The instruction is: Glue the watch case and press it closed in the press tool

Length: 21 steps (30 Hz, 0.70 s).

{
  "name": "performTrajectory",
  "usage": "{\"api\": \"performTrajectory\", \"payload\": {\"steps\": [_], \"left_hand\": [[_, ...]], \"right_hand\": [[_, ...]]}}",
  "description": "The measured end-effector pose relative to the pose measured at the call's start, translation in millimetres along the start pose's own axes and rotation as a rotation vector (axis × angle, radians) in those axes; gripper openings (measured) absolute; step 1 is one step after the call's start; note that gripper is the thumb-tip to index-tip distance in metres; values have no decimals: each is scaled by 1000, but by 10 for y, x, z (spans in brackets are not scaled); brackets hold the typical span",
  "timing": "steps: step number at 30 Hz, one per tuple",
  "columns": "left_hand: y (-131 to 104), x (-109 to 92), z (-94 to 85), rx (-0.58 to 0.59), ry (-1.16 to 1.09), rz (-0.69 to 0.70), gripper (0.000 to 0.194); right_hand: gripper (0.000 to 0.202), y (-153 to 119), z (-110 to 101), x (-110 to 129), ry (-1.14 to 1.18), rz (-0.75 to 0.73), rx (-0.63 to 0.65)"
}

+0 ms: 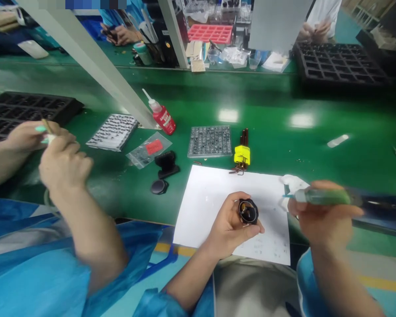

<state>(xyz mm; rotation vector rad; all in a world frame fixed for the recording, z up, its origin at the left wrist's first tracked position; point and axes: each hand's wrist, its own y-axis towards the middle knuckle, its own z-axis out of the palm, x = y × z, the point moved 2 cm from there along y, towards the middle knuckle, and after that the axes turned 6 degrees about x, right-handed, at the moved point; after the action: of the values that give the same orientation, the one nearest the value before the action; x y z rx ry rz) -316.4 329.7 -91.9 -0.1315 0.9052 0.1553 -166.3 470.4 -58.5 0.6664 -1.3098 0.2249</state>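
My left hand [232, 226] is closed around a round black housing [248, 211], its ringed open face turned up, with a small golden detail inside. It is held above a white sheet of paper [198, 215]. To the right, my right hand [326, 218] grips a long tool with a green see-through barrel [328, 196] and a thin blue tip, smeared by motion. The tip points left toward the housing but stays apart from it. Behind the tip lies a crumpled white tissue [293, 181]. A yellow hex key holder [242, 155] lies at the sheet's far edge.
A clear compartment box [210, 141], a red glue bottle [164, 119], a plastic bag [150, 149] and black parts [166, 164] lie to the left. A co-worker's hands [64, 158] work at far left beside a slanted post [95, 66]. A black tray [341, 64] stands back right.
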Motion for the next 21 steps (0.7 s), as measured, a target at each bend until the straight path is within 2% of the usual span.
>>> {"api": "performTrajectory", "payload": {"steps": [2, 5, 8, 12, 18, 21], "left_hand": [[18, 50, 4, -39, 52, -12, 58], [22, 117, 2, -129, 144, -23, 54], [-4, 150, 11, -188, 213, -49, 54], [-40, 155, 23, -192, 258, -133, 49], [-62, 185, -17, -232, 288, -163, 45], [-74, 197, -22, -229, 301, -166, 45]], "right_hand": [[49, -80, 17, -48, 158, 107, -32], [34, -182, 5, -108, 297, 219, -59], [16, -348, -64, -152, 179, 182, 21], [17, -499, -75, -189, 42, 151, 176], [23, -434, 51, -125, -195, 49, 154], [19, -467, 19, -139, -239, 52, 137]]}}
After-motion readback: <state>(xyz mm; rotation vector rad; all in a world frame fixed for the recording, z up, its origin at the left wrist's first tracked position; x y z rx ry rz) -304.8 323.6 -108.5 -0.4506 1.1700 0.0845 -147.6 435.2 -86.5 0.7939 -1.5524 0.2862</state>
